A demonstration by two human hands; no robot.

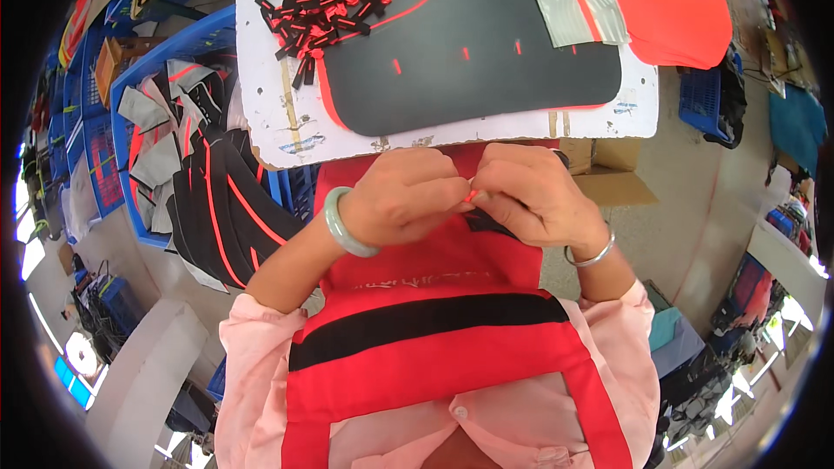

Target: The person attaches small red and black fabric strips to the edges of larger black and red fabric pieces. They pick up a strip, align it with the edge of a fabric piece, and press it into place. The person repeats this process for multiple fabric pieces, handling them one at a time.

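Note:
My left hand [407,195], with a pale green bangle on its wrist, and my right hand [537,198], with a silver bangle, meet in front of my red apron [426,252]. Between their pinched fingertips shows a small red-orange piece [472,196]; most of it is hidden, so its kind cannot be made out. Just beyond the hands, a dark grey panel [469,91] with red edging and short red marks lies on a white board table [269,113]. On its left side sits a loose pile of small black-and-red fabric tabs [326,17].
Silver-grey pieces with a red stripe [578,0] and bright red fabric [673,9] lie at the table's right. A blue crate [143,213] at the left overflows with black, grey and red cut pieces [217,200]. An open cardboard box [612,178] is under the table's right side.

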